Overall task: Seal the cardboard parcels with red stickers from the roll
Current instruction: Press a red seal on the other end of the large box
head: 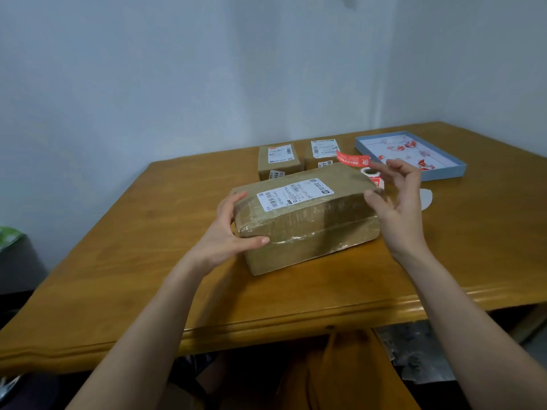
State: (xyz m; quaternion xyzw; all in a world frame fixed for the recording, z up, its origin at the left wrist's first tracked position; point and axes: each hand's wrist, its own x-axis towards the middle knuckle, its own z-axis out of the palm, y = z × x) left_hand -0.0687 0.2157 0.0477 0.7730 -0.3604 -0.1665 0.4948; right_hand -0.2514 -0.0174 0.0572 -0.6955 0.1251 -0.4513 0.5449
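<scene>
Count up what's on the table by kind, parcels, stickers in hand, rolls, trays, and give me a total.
Cardboard parcels: 3, the large parcel in front, two small ones behind.
Peeled red sticker: 1.
Sticker roll: 1.
Blue tray: 1.
Total: 6.

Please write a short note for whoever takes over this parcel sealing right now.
Left hand grips the left end of the large parcel on the table.
Right hand holds a peeled red sticker at its fingertips, above the parcel's right end.
Sticker roll sits just behind that parcel; two small parcels further back; blue tray of scraps far right.
Done: sticker peeled.
Left: press it onto the large parcel; no red stickers visible on the small ones.
</scene>
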